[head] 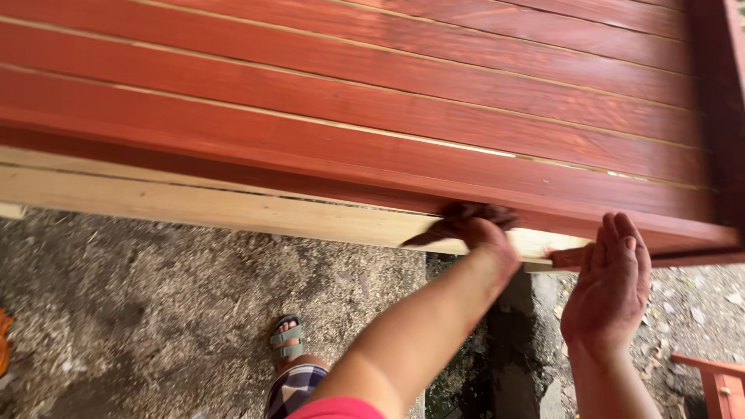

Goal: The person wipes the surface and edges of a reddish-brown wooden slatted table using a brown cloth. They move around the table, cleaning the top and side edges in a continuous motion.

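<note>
We see a big red-stained panel (372, 101) of long boards filling the upper part of the view, its surface glossy, with thin pale seams between the boards. Its near edge runs down toward the right, and a darker frame piece closes it off at the far right. Under that edge lies a pale beam (194, 206) of bare wood, touching the underside of the panel and running the same way.

Below is the ground (155, 310), rough and littered with sawdust and wood bits, with a dark gap of stones (504, 349) in the middle.

Our left arm reaches up from the lower centre. The left hand (485, 237) is closed on a dark rag (466, 217), stained and crumpled, which it presses against the lower edge of the panel where it meets the beam. The right hand (613, 279) is open, palm toward us, fingers together and upright, its fingertips touching the panel's lower edge near the corner; it grips nothing.

A foot in a grey-green sandal (285, 341) stands on the ground below the left arm. At the lower right corner we see part of a small red frame (718, 380).
</note>
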`<action>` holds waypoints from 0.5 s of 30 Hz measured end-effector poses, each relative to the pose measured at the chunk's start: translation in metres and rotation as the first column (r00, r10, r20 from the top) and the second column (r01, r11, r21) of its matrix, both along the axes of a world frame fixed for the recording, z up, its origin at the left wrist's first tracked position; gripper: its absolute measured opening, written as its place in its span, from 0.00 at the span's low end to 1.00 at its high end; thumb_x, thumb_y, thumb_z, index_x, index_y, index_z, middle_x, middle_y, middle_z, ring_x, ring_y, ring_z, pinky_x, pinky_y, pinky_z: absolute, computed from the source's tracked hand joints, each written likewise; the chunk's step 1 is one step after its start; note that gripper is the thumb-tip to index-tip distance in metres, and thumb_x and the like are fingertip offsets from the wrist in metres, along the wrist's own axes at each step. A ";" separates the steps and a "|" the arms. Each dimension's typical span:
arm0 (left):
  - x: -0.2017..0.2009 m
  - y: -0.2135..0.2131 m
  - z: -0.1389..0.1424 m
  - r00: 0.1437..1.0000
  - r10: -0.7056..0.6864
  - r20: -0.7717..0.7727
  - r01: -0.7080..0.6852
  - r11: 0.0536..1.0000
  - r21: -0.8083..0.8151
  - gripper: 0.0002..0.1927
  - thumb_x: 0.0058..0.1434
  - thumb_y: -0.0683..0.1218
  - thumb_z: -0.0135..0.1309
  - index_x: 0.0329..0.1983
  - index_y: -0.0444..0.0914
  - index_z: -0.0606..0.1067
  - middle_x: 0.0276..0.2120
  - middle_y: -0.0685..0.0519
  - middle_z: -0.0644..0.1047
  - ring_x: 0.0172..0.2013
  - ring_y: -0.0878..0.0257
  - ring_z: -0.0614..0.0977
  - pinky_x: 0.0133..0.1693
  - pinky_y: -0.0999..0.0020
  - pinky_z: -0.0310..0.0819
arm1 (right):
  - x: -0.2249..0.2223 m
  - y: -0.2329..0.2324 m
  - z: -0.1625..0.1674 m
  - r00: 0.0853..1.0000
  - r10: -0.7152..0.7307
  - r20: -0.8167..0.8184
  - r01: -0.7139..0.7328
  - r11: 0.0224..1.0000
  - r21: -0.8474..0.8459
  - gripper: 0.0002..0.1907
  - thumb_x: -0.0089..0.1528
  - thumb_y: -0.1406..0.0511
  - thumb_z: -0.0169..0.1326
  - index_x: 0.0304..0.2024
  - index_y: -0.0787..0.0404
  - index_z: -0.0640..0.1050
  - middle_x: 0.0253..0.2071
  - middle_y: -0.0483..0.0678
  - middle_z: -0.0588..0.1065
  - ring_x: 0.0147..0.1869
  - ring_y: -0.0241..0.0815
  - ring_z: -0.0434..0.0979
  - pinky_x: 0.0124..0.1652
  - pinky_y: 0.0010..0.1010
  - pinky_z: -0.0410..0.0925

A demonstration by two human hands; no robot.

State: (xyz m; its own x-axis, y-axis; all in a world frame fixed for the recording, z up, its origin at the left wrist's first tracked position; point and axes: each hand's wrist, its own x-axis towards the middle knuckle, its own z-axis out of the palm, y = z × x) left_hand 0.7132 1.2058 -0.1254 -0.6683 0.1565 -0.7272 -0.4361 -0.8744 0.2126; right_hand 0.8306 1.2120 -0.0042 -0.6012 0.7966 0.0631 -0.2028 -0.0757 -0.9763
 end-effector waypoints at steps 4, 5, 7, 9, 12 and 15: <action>0.020 0.054 -0.013 0.985 -0.097 0.146 0.056 0.964 0.260 0.17 0.74 0.63 0.36 0.44 0.50 0.69 0.33 0.57 0.74 0.26 0.59 0.75 0.30 0.59 0.72 | 0.029 0.022 -0.017 0.998 -0.047 0.034 0.045 0.998 0.051 0.26 0.75 0.58 0.37 0.72 0.65 0.62 0.74 0.57 0.62 0.81 0.49 0.59 0.75 0.39 0.53; 0.019 0.057 -0.019 0.980 -0.116 0.160 0.065 0.953 0.297 0.18 0.74 0.63 0.35 0.42 0.50 0.71 0.31 0.56 0.75 0.26 0.58 0.75 0.30 0.58 0.73 | 0.032 0.026 -0.023 0.999 -0.042 0.017 0.041 0.998 0.056 0.26 0.75 0.59 0.39 0.71 0.65 0.62 0.73 0.57 0.63 0.80 0.49 0.60 0.76 0.39 0.54; 0.007 0.045 -0.035 0.966 -0.195 0.171 0.120 0.921 0.371 0.22 0.75 0.63 0.35 0.39 0.49 0.75 0.27 0.55 0.77 0.25 0.57 0.77 0.30 0.56 0.74 | 0.035 0.028 -0.041 0.999 -0.049 -0.015 0.049 0.999 -0.003 0.25 0.75 0.59 0.43 0.70 0.67 0.64 0.67 0.57 0.65 0.74 0.51 0.64 0.73 0.42 0.58; -0.013 0.014 -0.051 0.934 -0.310 0.176 0.213 0.881 0.422 0.26 0.73 0.62 0.32 0.34 0.45 0.75 0.22 0.51 0.76 0.23 0.53 0.76 0.29 0.52 0.75 | 0.025 0.026 -0.059 0.995 -0.088 -0.054 0.081 0.990 -0.116 0.24 0.75 0.59 0.45 0.69 0.68 0.65 0.56 0.58 0.69 0.62 0.53 0.70 0.67 0.46 0.63; -0.052 -0.061 -0.057 0.917 -0.359 0.172 0.283 0.892 0.352 0.30 0.76 0.60 0.29 0.28 0.38 0.72 0.19 0.47 0.70 0.22 0.54 0.71 0.29 0.56 0.71 | 0.015 0.014 -0.077 0.986 -0.144 0.089 0.155 0.978 -0.138 0.26 0.72 0.58 0.46 0.68 0.66 0.66 0.68 0.60 0.67 0.74 0.53 0.64 0.72 0.42 0.55; -0.090 -0.164 -0.015 0.957 -0.288 -0.035 0.274 0.855 0.441 0.20 0.65 0.49 0.33 0.15 0.45 0.53 0.13 0.55 0.52 0.18 0.60 0.55 0.24 0.61 0.53 | -0.001 -0.005 -0.084 0.981 -0.138 0.136 0.162 0.969 -0.186 0.26 0.70 0.57 0.44 0.67 0.63 0.66 0.72 0.56 0.64 0.78 0.49 0.59 0.73 0.39 0.51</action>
State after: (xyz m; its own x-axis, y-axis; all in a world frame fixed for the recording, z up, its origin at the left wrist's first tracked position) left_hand 0.6232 1.0423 -0.1406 -0.5260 0.6405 -0.5596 -0.6773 -0.7134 -0.1800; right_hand 0.8293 1.2073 -0.0879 -0.4676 0.8678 -0.1684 -0.1072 -0.2448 -0.9636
